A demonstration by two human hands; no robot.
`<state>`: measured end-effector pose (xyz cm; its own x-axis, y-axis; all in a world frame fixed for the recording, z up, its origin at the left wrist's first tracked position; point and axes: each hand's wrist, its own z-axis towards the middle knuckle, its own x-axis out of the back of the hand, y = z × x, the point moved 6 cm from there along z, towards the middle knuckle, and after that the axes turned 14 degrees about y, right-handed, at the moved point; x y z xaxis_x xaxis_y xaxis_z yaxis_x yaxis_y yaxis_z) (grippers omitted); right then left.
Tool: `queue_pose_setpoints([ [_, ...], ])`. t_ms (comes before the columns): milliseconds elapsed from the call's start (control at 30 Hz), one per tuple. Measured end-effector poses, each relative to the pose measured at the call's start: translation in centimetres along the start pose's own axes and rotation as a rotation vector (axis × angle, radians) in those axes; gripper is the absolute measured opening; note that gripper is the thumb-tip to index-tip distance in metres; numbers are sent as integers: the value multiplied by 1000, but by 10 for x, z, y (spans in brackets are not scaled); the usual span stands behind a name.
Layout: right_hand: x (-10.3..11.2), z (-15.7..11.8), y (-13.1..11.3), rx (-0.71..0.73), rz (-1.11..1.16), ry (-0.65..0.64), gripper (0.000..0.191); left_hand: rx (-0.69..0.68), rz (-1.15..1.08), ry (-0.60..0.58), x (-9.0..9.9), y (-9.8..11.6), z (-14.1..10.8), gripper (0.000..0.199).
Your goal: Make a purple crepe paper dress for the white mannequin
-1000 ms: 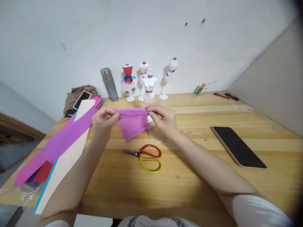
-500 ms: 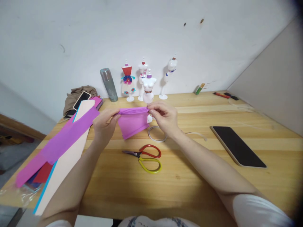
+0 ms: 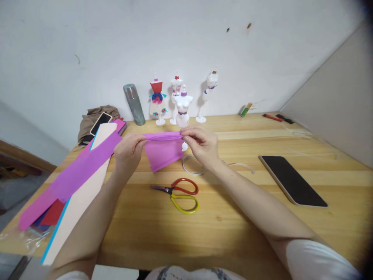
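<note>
Across the lower view, from eight o'clock round to four, spreads a pale striped wooden table point(image 3: 233, 233). Near half past eight lies a long cream sheet with a blue edge point(image 3: 83, 198), a long purple strip point(image 3: 84, 167) across it, apparently set aside within the left arm's reach. Between three and four o'clock rests a flat black-faced slab with a pale rim point(image 3: 293, 181), probably a phone, outside the right forearm. At ten stands a grey metallic flask point(image 3: 134, 104); from eleven to one, three small white dress forms point(image 3: 157, 95) line the wall, a purple-collared white form point(image 3: 183, 105) before them, perhaps kept close for use. At six, red-and-yellow-handled scissors point(image 3: 169, 190) lie tips leftward, seemingly handy for either hand. Just left of centre, a thin purple sheet point(image 3: 166, 153) hangs above the table: the left hand point(image 3: 129, 149) and right hand point(image 3: 202, 146) pinch opposite ends of its layered top edge, likely keeping the folds taut and aligned. Just below the right hand, close to centre, lies a slim whitish ring point(image 3: 194, 174).
</note>
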<state>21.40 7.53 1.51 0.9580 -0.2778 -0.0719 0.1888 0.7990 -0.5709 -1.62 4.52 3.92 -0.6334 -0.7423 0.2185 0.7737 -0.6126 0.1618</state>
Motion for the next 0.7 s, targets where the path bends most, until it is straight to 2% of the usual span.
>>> queue_pose_setpoints([
  [100, 1, 0, -2, 22, -25, -5, 16, 117, 21, -28, -1, -4, -1, 11],
  [200, 1, -1, -2, 37, -31, -5, 17, 366, 4, -63, -4, -11, -7, 7],
  [300, 2, -1, -1, 23, -54, -6, 17, 630, -156, -68, -10, -17, -14, 7],
  [400, 3, 0, 0, 8, -69, 7, 16, 813, -352, -48, -16, -19, -19, 11],
  [533, 2, 1, 2, -14, -55, -2, 16, 883, -458, 21, -16, -18, -19, 12],
  [700, 0, 0, 10, -115, -39, -4, 14, 777, -391, 86, -9, -13, -12, 5],
])
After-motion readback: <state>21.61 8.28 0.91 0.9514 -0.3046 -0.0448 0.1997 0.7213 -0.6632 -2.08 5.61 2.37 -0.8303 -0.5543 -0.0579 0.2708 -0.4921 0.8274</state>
